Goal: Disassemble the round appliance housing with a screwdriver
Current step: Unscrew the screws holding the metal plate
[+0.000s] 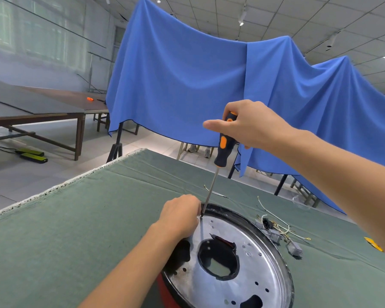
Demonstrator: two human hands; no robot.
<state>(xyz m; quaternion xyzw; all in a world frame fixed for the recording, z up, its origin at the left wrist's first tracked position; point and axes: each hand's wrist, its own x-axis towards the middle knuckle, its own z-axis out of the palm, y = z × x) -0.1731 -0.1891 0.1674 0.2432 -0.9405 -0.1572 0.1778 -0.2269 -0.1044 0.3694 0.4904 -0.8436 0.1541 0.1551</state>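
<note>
The round appliance housing (242, 258) is lying nearest, flat on the green-covered table (76, 218) toward its near right part, its silver plate ringed by a black rim. The left hand (180, 215) is gripping the rim's far edge, steadying it. The right hand (249, 123) is wrapping its fingers round the screwdriver (222, 150) handle, thumb out, with the tip sitting at a screw near the rim. This looks like unscrewing; the next move is probably calling for firm downward pressure while turning. Loose wires and connectors (280, 232) are lying just beyond the housing. Blue cloth (187, 74) is hanging behind the table's far edge, and wooden tables (42, 107) are standing at left.
</note>
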